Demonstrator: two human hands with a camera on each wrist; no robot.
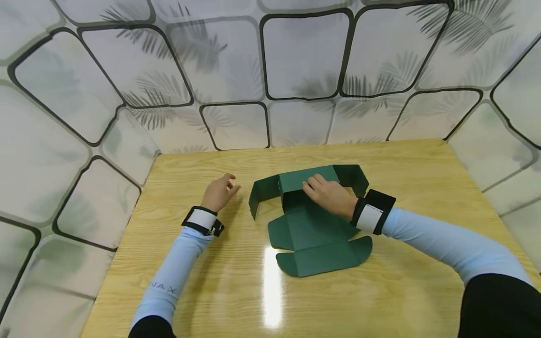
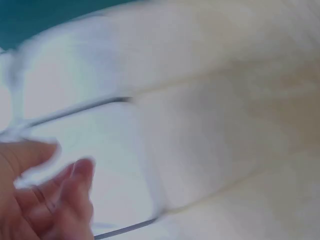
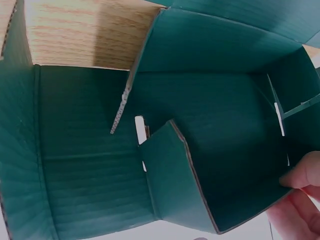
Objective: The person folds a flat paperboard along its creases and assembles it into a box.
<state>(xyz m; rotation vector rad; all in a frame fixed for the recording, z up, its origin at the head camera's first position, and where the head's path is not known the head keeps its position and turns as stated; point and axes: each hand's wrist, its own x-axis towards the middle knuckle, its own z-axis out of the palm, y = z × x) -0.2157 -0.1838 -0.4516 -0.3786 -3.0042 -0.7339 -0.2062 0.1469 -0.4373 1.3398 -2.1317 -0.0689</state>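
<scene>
A dark green cardboard box [image 1: 314,230], partly folded, lies on the wooden table with its flaps spread toward the person. My right hand [image 1: 325,193] pinches the edge of its raised back panel; in the right wrist view the thumb [image 3: 302,172] is inside the wall and the fingers outside. That view also shows an upright inner flap [image 3: 175,177] and narrow slots in the green board. Left of the box, my left hand [image 1: 219,192] is in the air, fingers loosely bent and holding nothing. The left wrist view is blurred.
The wooden table [image 1: 236,291] has a bright light reflection in front of the box. A side flap [image 1: 266,190] of the box sticks out toward the left hand. Patterned pale fabric walls [image 1: 304,56] stand behind the table and at both sides.
</scene>
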